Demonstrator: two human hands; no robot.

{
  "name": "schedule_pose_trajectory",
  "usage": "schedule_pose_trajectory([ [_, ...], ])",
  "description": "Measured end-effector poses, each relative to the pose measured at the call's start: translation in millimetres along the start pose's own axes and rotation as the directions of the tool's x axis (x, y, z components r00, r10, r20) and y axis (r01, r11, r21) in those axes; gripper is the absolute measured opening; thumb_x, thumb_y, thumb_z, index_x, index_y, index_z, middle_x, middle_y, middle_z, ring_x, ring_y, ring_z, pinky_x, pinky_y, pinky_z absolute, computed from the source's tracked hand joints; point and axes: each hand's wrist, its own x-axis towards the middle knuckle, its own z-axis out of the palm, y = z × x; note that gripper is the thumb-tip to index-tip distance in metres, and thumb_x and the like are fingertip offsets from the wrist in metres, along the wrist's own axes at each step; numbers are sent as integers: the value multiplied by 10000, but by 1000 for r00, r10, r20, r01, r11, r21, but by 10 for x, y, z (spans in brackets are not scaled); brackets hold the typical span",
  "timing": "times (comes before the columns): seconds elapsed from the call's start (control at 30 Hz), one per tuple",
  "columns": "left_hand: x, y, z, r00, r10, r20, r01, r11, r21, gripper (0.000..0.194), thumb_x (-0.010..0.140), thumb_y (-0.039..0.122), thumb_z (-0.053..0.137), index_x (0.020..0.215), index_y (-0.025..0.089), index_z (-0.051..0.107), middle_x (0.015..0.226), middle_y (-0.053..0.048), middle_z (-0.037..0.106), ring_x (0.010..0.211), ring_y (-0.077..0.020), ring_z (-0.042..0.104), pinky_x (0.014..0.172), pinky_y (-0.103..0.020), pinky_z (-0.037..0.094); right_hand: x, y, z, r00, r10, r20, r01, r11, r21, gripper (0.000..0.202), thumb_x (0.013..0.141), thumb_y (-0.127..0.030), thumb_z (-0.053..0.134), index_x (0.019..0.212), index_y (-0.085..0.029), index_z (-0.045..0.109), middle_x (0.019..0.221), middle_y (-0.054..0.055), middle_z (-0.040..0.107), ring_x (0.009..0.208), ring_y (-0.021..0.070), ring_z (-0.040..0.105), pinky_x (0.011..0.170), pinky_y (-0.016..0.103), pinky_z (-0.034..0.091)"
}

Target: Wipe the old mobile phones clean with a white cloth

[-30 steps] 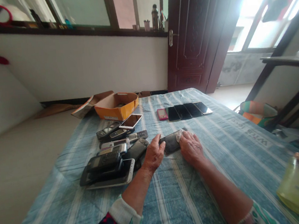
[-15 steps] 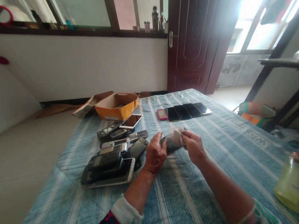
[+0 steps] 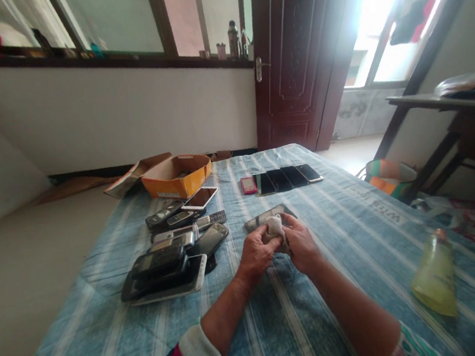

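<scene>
A crumpled white cloth (image 3: 274, 228) is pinched between the fingers of my left hand (image 3: 257, 254) and my right hand (image 3: 303, 245). Just beyond my fingertips a smartphone (image 3: 263, 218) lies flat on the striped tablecloth, its near part hidden by my hands and the cloth. To the left is a pile of old mobile phones (image 3: 157, 267), some with keypads. Farther back on the right, several dark smartphones (image 3: 280, 180) lie in a row, with a small pink-edged device (image 3: 248, 185) at the row's left end.
An open orange cardboard box (image 3: 178, 184) stands at the table's far left. A bottle of yellowish liquid (image 3: 435, 278) is near the right edge. Behind are a dark red door (image 3: 295, 80) and a windowsill with a flask (image 3: 233, 40). A blue striped tablecloth (image 3: 347, 234) covers the table.
My left hand has left the smartphone's side and come onto the cloth, meeting my right hand. The smartphone now lies on the table. The whole view has shifted slightly.
</scene>
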Motion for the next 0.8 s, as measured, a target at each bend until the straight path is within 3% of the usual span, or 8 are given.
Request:
schedule_pose_trajectory([
  [0.13, -51, 48, 117, 997, -76, -1, 76, 993, -88, 315, 718, 297, 627, 983, 136, 681, 841, -28, 726, 833, -218, 687, 743, -285, 560, -9, -2, -43, 996, -26, -91, 9, 983, -182, 487, 630, -245, 598, 1114, -197, 567, 601, -66, 586, 503, 122, 529, 466, 215, 388],
  [0.23, -51, 63, 167, 994, -108, -27, 104, 986, -131, 306, 689, 296, 631, 948, 141, 680, 794, -14, 714, 767, -197, 680, 676, -259, 555, -52, -88, -78, 984, -156, -88, 100, 886, -453, 234, 719, -277, 538, 910, -196, 648, 607, -43, 576, 551, 123, 519, 507, 228, 393],
  [0.33, -37, 93, 171, 987, -141, -78, 126, 977, -170, 302, 643, 305, 660, 899, 147, 680, 752, -6, 699, 717, -186, 668, 631, -256, 561, -204, -267, -184, 917, -396, 46, 291, 586, -756, 240, 832, -326, 476, 753, -198, 663, 631, -24, 590, 612, 120, 527, 587, 229, 401],
  [0.43, -37, 137, 158, 970, -234, -64, 219, 958, -187, 359, 587, 331, 684, 897, 152, 670, 727, -16, 686, 636, -209, 654, 469, -275, 545, -431, -546, -507, 807, -577, 123, 309, 235, -922, 324, 895, -341, 424, 750, -188, 670, 721, 23, 637, 698, 143, 570, 669, 245, 420],
  [0.5, -40, 159, 153, 965, -253, -71, 239, 957, -166, 377, 562, 347, 694, 882, 149, 667, 701, -20, 675, 601, -214, 640, 411, -277, 526, -562, -791, -884, 737, -672, 69, 155, 69, -985, 300, 890, -328, 439, 924, -166, 689, 894, 88, 684, 799, 183, 617, 742, 280, 445],
  [0.6, -36, 165, 153, 964, -240, -113, 225, 965, -132, 380, 556, 356, 693, 872, 146, 664, 692, -24, 669, 600, -212, 632, 412, -279, 528, -671, -1202, -1591, 687, -718, -111, -275, -115, -955, 345, 873, -316, 459, 1088, -128, 652, 1042, 180, 671, 948, 277, 628, 811, 378, 452],
  [0.7, -22, 137, 151, 965, -217, -147, 204, 974, -100, 382, 553, 359, 691, 868, 146, 663, 699, -23, 666, 610, -205, 624, 425, -269, 524, -696, -1531, -2223, 686, -611, -396, -558, -91, -825, 423, 855, -428, 485, 1101, -116, 629, 986, 209, 678, 888, 324, 653, 725, 420, 474],
  [0.8, -1, 91, 144, 965, -186, -183, 179, 982, -56, 371, 548, 364, 691, 848, 147, 666, 698, -19, 660, 614, -193, 612, 433, -245, 508, -652, -1658, -2594, 696, -553, -459, -552, -3, -834, 422, 766, -509, 597, 933, -127, 665, 856, 184, 693, 834, 332, 664, 666, 402, 487],
])
